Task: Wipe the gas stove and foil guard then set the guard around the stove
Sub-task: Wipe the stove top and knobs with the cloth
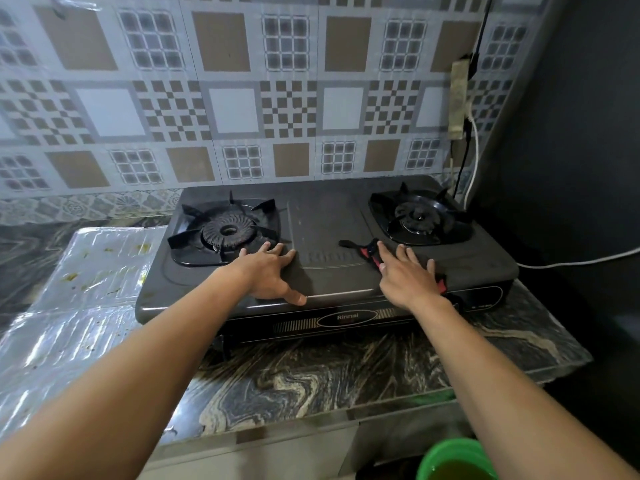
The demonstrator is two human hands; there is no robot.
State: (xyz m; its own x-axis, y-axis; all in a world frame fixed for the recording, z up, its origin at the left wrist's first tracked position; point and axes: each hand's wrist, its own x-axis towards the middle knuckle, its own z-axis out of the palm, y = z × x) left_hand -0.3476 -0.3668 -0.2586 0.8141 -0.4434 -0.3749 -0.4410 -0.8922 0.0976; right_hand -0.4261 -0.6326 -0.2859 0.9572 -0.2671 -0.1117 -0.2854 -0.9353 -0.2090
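The right hand (407,275) lies spread flat on a cloth (369,252) to wipe the stove (329,223), the left hand (268,271) spread to steady it, the guard (79,292) flat at 9 o'clock.

- Illumination: dim, soft indoor light
- Glare: bright reflections on foil guard (79,299)
- Distortion: wide-angle bending at frame edges
- Right side: deep shadow

The dark two-burner stove (325,237) sits level under both hands, which lie flat on its top. A black-and-red cloth (372,252) lies pressed under the right hand (405,275). The foil guard (86,289) lies flat and stained, just left of the left hand (266,271).
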